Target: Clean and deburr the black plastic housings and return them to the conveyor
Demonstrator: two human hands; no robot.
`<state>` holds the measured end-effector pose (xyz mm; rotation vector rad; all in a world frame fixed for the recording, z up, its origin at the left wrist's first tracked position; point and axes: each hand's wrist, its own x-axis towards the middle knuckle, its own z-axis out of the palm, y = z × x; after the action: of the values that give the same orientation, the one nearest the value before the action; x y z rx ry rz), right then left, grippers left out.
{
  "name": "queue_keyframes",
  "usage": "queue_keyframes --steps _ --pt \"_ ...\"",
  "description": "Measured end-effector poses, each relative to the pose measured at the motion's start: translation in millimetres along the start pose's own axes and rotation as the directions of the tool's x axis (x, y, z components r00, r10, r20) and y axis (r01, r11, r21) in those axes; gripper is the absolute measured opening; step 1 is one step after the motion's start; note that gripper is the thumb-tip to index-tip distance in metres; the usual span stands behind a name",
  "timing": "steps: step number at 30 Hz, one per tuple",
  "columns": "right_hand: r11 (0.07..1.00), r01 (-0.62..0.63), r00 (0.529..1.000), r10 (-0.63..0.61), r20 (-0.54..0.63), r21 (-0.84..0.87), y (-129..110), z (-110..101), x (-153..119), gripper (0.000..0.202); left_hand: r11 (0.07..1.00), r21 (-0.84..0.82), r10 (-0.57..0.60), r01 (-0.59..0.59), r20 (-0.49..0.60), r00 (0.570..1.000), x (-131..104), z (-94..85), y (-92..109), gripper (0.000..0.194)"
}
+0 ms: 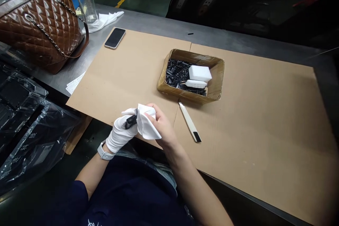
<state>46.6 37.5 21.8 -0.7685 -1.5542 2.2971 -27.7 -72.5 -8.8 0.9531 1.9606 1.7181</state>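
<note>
My left hand [122, 132], in a white glove, is closed around a small black part [130, 122] close to my body. A white cloth [147, 123] is pinched in my bare right hand [162, 127] and presses against the black part's right end. The cloth hides that end, so its full shape does not show. To the right of my hands, a white-handled knife-like tool [189, 120] with a black tip lies on the cardboard sheet [238, 137]. Beyond it stands a cardboard box [190, 97] holding many small black pieces [176, 72] and two white blocks [200, 73].
A phone [115, 38] lies at the sheet's far left corner. At the left are a brown quilted bag [42, 24] and a clear bottle [88, 5] with a green lid. One loose black piece [190, 34] rests on the grey table [148, 23]. Plastic-wrapped black trays [18, 95] sit lower left.
</note>
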Motion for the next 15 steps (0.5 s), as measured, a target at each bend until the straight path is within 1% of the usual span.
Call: queue_keyframes --steps 1,3,4,5,7,9,10,13,15 --pt "1.0 0.011 0.999 -0.01 -0.033 0.029 1 1 0 0.042 1.0 0.003 0.01 -0.01 -0.004 1.0 -1 0.7 1 0.025" --pt "0.991 0.104 0.991 -0.097 -0.094 0.08 3 3 -2 0.043 1.0 -0.001 0.004 -0.004 -0.018 1.0 -2 2.0 3 0.026" --pt "0.985 0.142 0.987 -0.133 -0.094 0.098 3 3 -3 0.042 1.0 -0.001 -0.016 0.016 -0.025 1.0 -3 2.4 5 0.026" --pt "0.982 0.154 0.987 -0.147 -0.07 0.113 3 4 -5 0.041 0.999 -0.001 -0.033 0.033 -0.031 0.999 -4 2.5 6 0.026" --pt "0.987 0.099 0.995 -0.101 0.01 0.128 1 3 -8 0.039 0.999 0.003 -0.046 0.047 -0.045 0.998 -4 2.2 7 0.027" --pt "0.988 0.026 0.998 -0.034 0.049 0.152 -2 3 -12 0.043 0.999 0.023 -0.028 0.03 -0.066 0.997 -4 1.6 6 0.025" --pt "0.985 0.009 0.999 -0.015 0.035 0.174 -3 4 -13 0.045 0.999 0.038 -0.014 0.016 -0.063 0.998 -4 1.4 5 0.024" --pt "0.968 0.0 0.998 0.017 -0.067 0.252 -5 9 -18 0.05 0.997 0.08 0.012 -0.01 -0.031 0.999 -3 2.3 0 0.024" --pt "0.962 0.001 0.994 0.028 -0.104 0.272 -4 12 -20 0.051 0.995 0.097 0.016 -0.012 -0.045 0.999 -3 3.8 -2 0.028"
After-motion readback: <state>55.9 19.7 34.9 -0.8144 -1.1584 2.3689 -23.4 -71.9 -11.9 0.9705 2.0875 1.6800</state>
